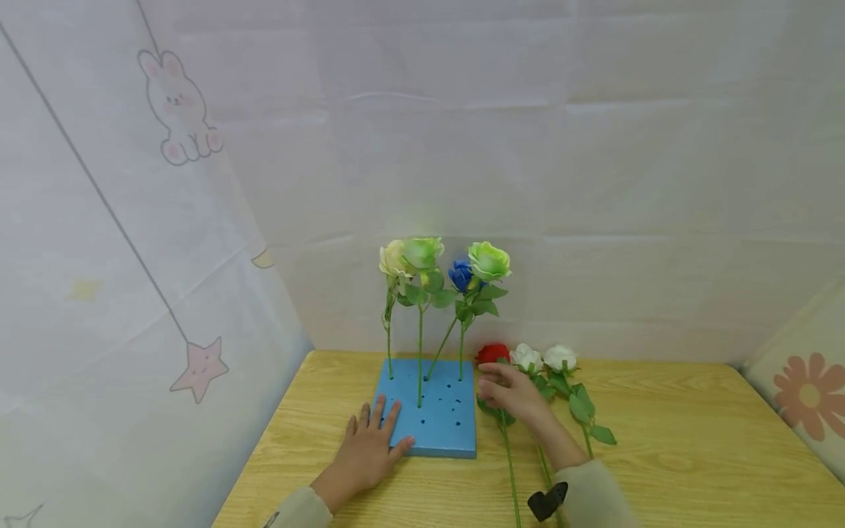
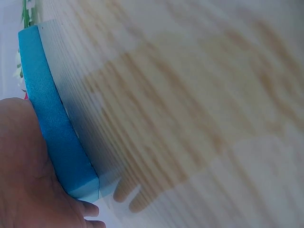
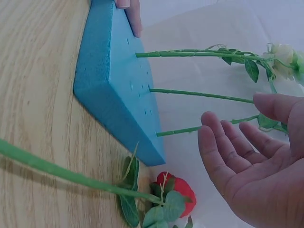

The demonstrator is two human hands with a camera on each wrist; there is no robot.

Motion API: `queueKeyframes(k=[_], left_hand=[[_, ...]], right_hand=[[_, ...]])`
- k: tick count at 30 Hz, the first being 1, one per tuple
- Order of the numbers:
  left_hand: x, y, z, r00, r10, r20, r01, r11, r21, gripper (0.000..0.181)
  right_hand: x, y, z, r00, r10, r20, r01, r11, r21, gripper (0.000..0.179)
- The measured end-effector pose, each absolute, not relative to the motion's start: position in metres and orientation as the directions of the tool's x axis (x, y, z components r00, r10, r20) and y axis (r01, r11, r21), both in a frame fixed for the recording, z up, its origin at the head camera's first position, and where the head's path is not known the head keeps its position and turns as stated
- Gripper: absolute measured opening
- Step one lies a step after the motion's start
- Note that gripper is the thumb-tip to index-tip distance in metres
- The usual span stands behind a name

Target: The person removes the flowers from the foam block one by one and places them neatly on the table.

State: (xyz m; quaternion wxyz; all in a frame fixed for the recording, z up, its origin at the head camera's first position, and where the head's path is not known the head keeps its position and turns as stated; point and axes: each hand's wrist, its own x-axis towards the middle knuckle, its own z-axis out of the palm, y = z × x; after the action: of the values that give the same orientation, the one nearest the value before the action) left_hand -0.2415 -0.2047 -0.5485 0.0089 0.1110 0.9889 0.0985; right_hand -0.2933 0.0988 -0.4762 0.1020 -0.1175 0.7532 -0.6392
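Observation:
A blue foam block with several holes lies on the table. My left hand rests on its left front corner, fingers spread. Upright in the block stand a cream rose, two green roses and a leaning blue rose. Above the red rose, which lies right of the block, hovers my right hand. In the right wrist view its fingers are loosely bent with nothing between them, apart from the red rose and its green stem.
Two white roses lie to the right of the red one, stems toward the front edge. The wooden table extends further right. Behind it hangs a pale cloth wall; another at left bears a rabbit print.

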Motion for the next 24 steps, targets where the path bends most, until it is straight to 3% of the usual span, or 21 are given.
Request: queueKeyframes(k=[24], left_hand=[[-0.24, -0.204, -0.547, -0.976, 0.217, 0.009, 0.215, 0.959, 0.187, 0.078]], right_hand=[[-0.304, 0.056, -0.479, -0.933, -0.358, 0.037, -0.085, 0.119, -0.989, 0.046]])
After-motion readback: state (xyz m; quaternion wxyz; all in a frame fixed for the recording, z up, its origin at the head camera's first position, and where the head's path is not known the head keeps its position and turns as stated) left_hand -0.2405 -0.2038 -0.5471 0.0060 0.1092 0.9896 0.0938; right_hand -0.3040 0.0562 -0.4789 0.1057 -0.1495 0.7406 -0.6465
